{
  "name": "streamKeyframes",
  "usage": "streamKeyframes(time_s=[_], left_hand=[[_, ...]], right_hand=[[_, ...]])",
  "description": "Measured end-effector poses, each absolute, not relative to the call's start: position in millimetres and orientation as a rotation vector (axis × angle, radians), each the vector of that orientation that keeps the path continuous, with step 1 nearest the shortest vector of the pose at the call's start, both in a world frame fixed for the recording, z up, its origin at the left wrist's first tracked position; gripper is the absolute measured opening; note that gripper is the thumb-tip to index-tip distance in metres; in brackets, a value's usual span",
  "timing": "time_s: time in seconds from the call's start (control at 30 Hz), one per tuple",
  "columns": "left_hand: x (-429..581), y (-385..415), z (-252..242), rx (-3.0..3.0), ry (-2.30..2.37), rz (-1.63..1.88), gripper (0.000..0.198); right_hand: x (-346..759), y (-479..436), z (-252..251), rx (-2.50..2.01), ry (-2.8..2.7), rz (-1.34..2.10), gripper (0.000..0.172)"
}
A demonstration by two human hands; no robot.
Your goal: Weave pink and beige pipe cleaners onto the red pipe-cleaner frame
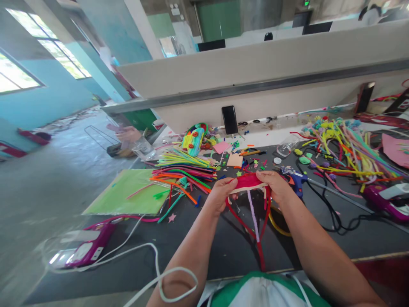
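Between my two hands is a red pipe-cleaner craft piece (245, 182) with a pale lower edge. My left hand (223, 192) pinches its left end, thumb on top. At the right end, my right hand (272, 184) grips it the same way; the fingers beneath are partly hidden. Red pipe-cleaner strands hang from both sides and meet in a single stem near the table's front edge. A lilac pipe cleaner (253, 215) runs down the middle to that join. Close to my right wrist lies a blue glue gun (298, 182).
Bundled coloured pipe cleaners (185, 170) lie on the left beside a green sheet (128, 192). More pipe cleaners (345, 149) are heaped at the right. A phone (229, 120) leans on the partition. Purple devices with cords (92, 245) sit at both sides; a white cord crosses my left forearm.
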State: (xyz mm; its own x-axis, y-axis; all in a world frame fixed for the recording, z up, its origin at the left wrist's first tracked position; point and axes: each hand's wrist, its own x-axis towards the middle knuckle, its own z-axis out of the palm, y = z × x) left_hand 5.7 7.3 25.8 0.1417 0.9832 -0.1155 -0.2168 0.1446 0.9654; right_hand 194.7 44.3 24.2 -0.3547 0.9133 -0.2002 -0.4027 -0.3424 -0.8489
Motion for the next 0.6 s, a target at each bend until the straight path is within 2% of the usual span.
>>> streamKeyframes(time_s=[0.27,0.6], left_hand=[[-5,10,24,1.023,0.989,1.043,0.033],[4,9,30,0.969,1.044,1.029,0.037]], right_hand=[[193,47,19,-0.896,-0.974,1.841,0.032],[191,41,25,-0.933,-0.969,1.87,0.026]])
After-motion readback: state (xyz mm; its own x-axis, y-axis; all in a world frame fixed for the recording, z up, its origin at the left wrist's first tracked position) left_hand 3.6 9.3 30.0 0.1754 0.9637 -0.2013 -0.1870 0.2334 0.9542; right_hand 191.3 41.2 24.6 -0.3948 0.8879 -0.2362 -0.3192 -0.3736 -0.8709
